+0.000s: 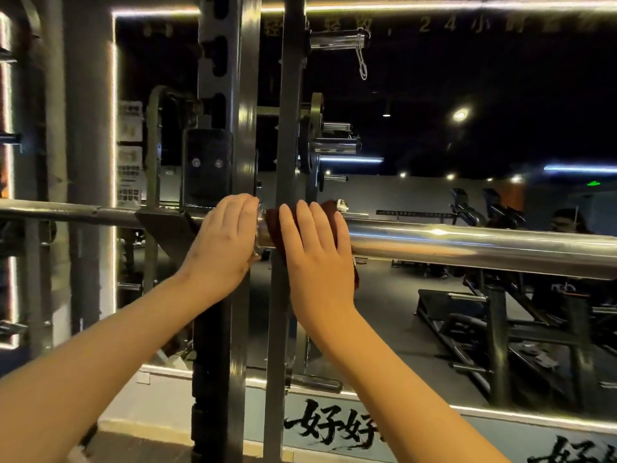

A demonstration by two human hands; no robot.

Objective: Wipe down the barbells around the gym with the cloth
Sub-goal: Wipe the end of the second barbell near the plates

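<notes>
A chrome barbell (467, 243) lies across a squat rack at chest height, its thick sleeve running off to the right and its thinner shaft (66, 210) to the left. A dark red cloth (272, 225) is wrapped over the sleeve's inner end. My right hand (317, 248) curls over the cloth and grips it against the sleeve. My left hand (223, 242) curls over the bar at the collar, just left of the cloth, beside the rack's hook.
Two black rack uprights (217, 95) (290, 128) stand right behind my hands. A mirror behind shows plate pegs (334, 147), benches and machines (484, 322). A lit frame edge (115, 128) runs down the left, and the floor bears painted characters (330, 426).
</notes>
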